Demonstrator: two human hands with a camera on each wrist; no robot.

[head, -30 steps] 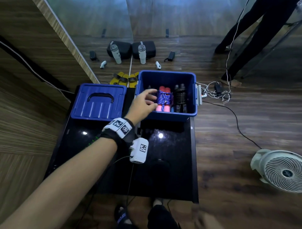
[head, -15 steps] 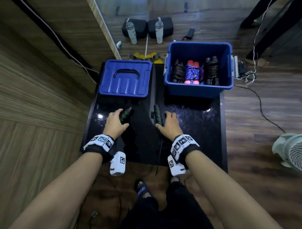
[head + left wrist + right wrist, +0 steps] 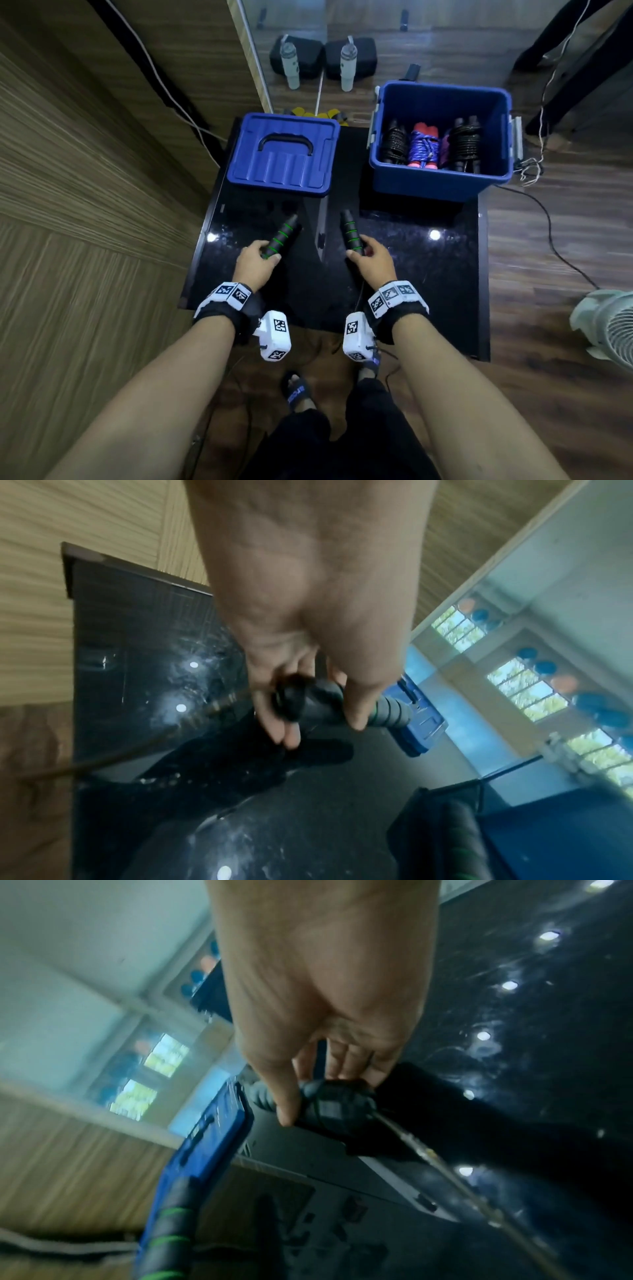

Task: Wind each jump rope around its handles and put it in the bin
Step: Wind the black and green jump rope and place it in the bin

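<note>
Fingers of the left hand curl round one black, green-ringed handle; the right hand grips the other handle, both raised just above the black table. The rope trails off toward the person, so it could snag on the table edge or tangle during winding. Half a second ago the handles lay lower. The blue bin holds three wound ropes.

Glossy black table top, smooth blue plastic bin, ribbed matt foam handles.
</note>
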